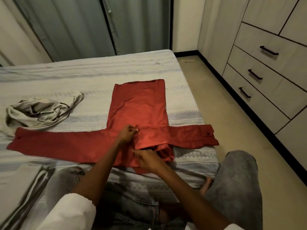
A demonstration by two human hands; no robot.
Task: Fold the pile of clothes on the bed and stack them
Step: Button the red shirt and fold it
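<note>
A red long-sleeved shirt (139,105) lies flat on the bed (93,72), body pointing away, both sleeves spread out to left and right. My left hand (127,132) pinches the cloth near the shoulder seam at the shirt's middle. My right hand (146,159) grips the fabric at the collar end closest to me. A crumpled grey-beige garment (39,112) lies to the left of the shirt. At the lower left sits a folded grey piece (20,185).
The bed's right edge drops to a tiled floor (221,100). A wardrobe with black-handled drawers (259,67) lines the right wall. Grey curtains (79,24) hang behind the bed. My knee in grey jeans (235,183) rests at the bed's right corner.
</note>
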